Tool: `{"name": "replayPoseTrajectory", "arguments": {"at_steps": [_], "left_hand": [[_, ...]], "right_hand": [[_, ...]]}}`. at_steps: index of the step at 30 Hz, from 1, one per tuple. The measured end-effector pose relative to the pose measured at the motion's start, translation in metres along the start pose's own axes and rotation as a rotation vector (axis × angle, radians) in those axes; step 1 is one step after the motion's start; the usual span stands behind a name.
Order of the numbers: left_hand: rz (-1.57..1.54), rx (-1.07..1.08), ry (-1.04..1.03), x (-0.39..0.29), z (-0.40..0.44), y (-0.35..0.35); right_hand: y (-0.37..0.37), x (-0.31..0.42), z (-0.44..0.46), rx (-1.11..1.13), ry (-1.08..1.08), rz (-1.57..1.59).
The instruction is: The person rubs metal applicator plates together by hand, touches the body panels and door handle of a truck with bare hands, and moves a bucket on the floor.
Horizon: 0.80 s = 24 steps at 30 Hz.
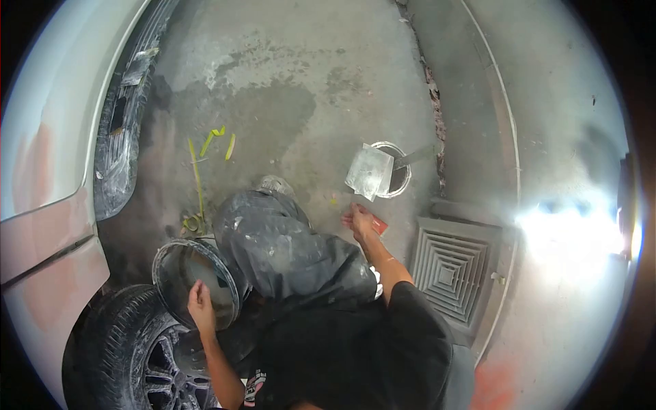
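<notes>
Red piece (380, 226), at three o'clock from the right hand (360, 223), is best held flat by its edges; whether it is gripped, I cannot tell. Right fingers point toward eleven; the left hand (200, 305), fingers narrow, pointing to twelve, is over the bucket (178, 270) at eight o'clock.

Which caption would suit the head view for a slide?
Left hand over a bucket, right hand by a small red piece, vehicle wheel nearby.

Tub (408, 179), yellow strips (230, 147) on floor (355, 41)
</notes>
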<state>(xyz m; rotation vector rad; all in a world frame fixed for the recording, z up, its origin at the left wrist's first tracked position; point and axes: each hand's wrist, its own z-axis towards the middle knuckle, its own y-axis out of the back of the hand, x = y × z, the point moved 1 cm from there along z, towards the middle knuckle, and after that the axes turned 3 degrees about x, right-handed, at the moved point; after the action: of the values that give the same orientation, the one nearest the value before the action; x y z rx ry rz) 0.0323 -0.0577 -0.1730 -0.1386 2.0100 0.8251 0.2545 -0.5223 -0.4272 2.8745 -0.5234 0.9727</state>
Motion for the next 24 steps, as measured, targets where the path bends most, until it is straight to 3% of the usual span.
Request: {"name": "replayPoseTrajectory", "arguments": {"at_steps": [2, 5, 14, 18, 24], "left_hand": [[0.036, -0.028, 0.007, 0.013, -0.007, -0.002], [0.022, -0.049, 0.036, 0.027, -0.018, -0.006], [0.108, -0.070, 0.107, 0.029, -0.048, -0.020], [0.108, -0.078, 0.104, 0.018, -0.049, -0.022], [0.140, -0.056, 0.106, 0.032, -0.044, -0.021]], "right_hand": [[-0.030, 0.025, 0.003, -0.122, -0.022, 0.164], [-0.030, 0.040, 0.027, -0.055, 0.021, 0.260], [-0.003, 0.006, 0.070, -0.070, 0.179, 0.258], [0.043, -0.008, 0.109, 0.067, 0.152, 0.125], [0.093, 0.031, 0.126, 0.041, 0.333, 0.412]]}}
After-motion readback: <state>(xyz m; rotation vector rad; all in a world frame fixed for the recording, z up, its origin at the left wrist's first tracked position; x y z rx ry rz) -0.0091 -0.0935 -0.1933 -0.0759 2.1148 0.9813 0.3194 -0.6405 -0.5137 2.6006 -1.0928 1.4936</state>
